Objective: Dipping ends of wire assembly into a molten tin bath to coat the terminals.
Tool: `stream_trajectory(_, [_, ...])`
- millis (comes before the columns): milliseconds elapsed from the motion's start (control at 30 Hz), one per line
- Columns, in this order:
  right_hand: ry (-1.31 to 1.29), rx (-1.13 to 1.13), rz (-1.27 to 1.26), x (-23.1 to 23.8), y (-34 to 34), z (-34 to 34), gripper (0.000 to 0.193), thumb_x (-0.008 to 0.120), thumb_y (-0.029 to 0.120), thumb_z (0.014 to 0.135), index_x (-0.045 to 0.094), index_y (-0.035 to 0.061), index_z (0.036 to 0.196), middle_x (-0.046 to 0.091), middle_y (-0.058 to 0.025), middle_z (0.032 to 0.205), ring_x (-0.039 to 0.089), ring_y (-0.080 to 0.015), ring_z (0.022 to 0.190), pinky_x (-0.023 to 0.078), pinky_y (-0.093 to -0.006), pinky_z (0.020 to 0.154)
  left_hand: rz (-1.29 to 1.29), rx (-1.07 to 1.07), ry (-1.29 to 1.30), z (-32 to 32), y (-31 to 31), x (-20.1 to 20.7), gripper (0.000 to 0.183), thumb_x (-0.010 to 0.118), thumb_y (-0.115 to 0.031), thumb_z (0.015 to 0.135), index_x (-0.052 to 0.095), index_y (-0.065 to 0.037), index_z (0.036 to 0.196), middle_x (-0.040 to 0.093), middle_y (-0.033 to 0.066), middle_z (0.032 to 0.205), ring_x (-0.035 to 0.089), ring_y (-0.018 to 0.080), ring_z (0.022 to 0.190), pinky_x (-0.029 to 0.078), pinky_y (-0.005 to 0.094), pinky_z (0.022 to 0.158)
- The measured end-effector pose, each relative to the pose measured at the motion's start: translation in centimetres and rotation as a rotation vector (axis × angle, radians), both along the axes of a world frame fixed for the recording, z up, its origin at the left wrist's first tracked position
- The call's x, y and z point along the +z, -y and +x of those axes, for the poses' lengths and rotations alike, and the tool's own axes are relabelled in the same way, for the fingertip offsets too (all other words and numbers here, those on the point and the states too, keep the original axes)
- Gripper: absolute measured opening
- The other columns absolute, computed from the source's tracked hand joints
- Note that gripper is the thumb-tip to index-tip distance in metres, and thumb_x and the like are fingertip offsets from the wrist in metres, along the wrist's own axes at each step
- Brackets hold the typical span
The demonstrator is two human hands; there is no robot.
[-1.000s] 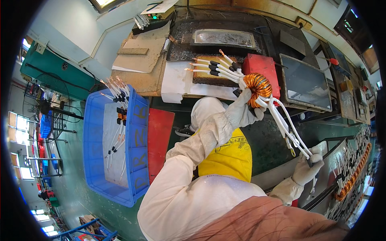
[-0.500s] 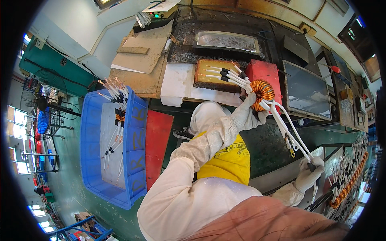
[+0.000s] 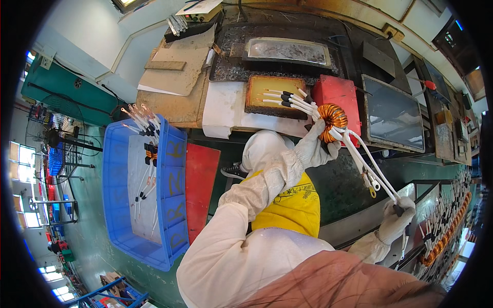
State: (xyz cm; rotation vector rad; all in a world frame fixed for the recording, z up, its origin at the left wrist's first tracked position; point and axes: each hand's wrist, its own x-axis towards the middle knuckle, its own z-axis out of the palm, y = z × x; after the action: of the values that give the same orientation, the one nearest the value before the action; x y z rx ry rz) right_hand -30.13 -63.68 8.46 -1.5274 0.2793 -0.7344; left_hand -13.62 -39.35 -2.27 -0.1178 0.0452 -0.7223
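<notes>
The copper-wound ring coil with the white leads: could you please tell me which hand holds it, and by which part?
The left hand grips the copper-wound ring coil from below by its ring body; the right hand pinches the far ends of its long white leads.

Left hand [image 3: 314,149]: I grip the copper coil [image 3: 332,121]; right hand [image 3: 398,219]: I pinch its white leads [image 3: 365,163]
Left side: blue crate [image 3: 172,195]

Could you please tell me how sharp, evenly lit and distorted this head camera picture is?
In the head view, the left hand and copper coil are sharp and evenly lit; the bench edges and blue crate bend toward the rim; the metal tray shows pale glare; the windows at far left are blown out; the right hand near the dark rim is softer.
</notes>
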Motion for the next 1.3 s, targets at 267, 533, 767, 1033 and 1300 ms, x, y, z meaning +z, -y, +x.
stream_trajectory(267, [-0.035,0.029,0.015,1.0,0.4,0.9,0.05,0.048,0.057,0.097,0.055,0.0079,0.091,0.054,-0.0059,0.082,0.052,-0.0134,0.062,0.04,-0.0207,0.05,-0.001,0.004,-0.057,0.5,0.2,0.4,0.055,0.06,-0.05,0.092,0.053,-0.005,0.123,0.061,0.0139,0.107,0.059,0.0236,0.085,0.05,0.0279,0.065])
stream_trajectory(533, [-0.024,0.079,-0.006,2.1,-0.3,2.2,0.049,0.049,0.057,0.097,0.055,0.0079,0.095,0.053,-0.0048,0.082,0.052,-0.0132,0.061,0.038,-0.0207,0.05,-0.002,-0.004,-0.089,0.8,-0.1,1.1,0.054,0.06,-0.051,0.092,0.056,-0.004,0.118,0.062,0.0133,0.102,0.059,0.0233,0.083,0.051,0.0273,0.064])
stream_trajectory(767, [-0.042,0.099,-0.066,2.1,-0.3,2.6,0.049,0.047,0.056,0.098,0.055,0.0076,0.095,0.051,-0.005,0.083,0.051,-0.0134,0.059,0.036,-0.021,0.048,-0.02,0.003,-0.109,1.1,-0.2,0.7,0.054,0.062,-0.05,0.091,0.056,-0.005,0.119,0.061,0.0115,0.101,0.057,0.0213,0.082,0.051,0.027,0.064])
stream_trajectory(1033, [-0.039,0.126,-0.082,1.8,0.0,2.8,0.048,0.047,0.056,0.098,0.055,0.0079,0.095,0.05,-0.0048,0.084,0.05,-0.0133,0.059,0.037,-0.0209,0.049,-0.049,-0.013,-0.097,1.4,-0.3,0.4,0.053,0.062,-0.05,0.091,0.056,-0.005,0.119,0.063,0.0129,0.102,0.06,0.0235,0.084,0.053,0.0281,0.065])
stream_trajectory(1300, [-0.066,0.124,-0.059,2.5,0.1,2.4,0.048,0.047,0.055,0.098,0.055,0.0078,0.094,0.051,-0.0049,0.084,0.051,-0.0131,0.063,0.039,-0.0213,0.051,-0.047,-0.02,-0.12,1.1,-0.2,0.5,0.053,0.06,-0.051,0.092,0.057,-0.005,0.118,0.063,0.0133,0.102,0.06,0.0234,0.083,0.053,0.0288,0.065])
